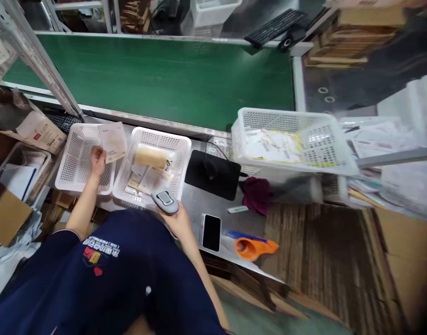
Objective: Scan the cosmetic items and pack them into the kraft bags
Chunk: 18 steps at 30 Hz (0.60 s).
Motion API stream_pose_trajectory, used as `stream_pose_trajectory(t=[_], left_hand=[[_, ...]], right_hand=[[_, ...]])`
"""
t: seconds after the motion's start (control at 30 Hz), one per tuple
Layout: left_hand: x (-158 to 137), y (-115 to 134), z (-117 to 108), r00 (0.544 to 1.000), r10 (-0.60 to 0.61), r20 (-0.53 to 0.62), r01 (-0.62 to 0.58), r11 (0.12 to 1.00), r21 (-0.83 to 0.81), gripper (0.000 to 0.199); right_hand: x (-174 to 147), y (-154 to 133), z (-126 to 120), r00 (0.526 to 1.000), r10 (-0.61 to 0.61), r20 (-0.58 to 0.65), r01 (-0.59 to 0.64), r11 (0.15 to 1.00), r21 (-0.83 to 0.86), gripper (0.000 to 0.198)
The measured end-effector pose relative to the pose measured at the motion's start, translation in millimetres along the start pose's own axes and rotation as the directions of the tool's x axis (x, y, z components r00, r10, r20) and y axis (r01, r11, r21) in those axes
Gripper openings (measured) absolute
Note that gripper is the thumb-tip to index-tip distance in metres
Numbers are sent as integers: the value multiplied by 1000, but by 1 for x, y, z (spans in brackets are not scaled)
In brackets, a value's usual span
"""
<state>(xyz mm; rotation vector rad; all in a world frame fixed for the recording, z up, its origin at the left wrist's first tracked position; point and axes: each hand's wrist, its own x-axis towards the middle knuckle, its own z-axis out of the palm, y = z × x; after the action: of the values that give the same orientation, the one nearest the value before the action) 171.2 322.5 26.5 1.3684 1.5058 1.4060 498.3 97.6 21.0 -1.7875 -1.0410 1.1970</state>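
Note:
My left hand [97,160] pinches the lower left edge of a pale flat packet [113,141] above the left white basket [69,167]. No goods show inside that basket. In my right hand [176,217] is a grey handheld barcode scanner [165,201], its head over the near edge of the second white basket [184,153]. A tan rolled package [150,157] lies in this second basket, with several clear-wrapped packets [154,179] in front of it.
Right of the baskets are a black mat [213,174], a phone [211,232], an orange tape dispenser [251,249] and a maroon cloth [257,195]. A raised white basket [290,116] holds papers. A green conveyor belt [164,74] runs behind; stacked cardboard [321,260] stands right.

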Motion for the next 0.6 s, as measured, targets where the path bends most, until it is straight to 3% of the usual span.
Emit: stream_pose_trajectory(t=[0.13, 0.27, 0.33, 0.47, 0.6], left_hand=[[-28, 14, 41, 995, 1, 102, 11, 993, -116, 56], [-49, 13, 62, 978, 23, 206, 4, 991, -131, 54], [-57, 5, 66, 964, 0, 265, 28, 995, -100, 52], [-77, -15, 67, 941, -113, 319, 65, 985, 158, 41], [-95, -27, 50, 945, -96, 313, -5, 952, 308, 47]], right_hand=[[21, -32, 5, 998, -62, 28, 62, 998, 11, 60], [26, -33, -1, 998, -63, 28, 62, 996, 66, 66], [23, -21, -4, 999, -45, 28, 42, 995, 94, 64], [10, 7, -12, 1000, 4, -17, -2, 992, 128, 60], [8, 24, -52, 984, 14, -178, 7, 993, 116, 59]])
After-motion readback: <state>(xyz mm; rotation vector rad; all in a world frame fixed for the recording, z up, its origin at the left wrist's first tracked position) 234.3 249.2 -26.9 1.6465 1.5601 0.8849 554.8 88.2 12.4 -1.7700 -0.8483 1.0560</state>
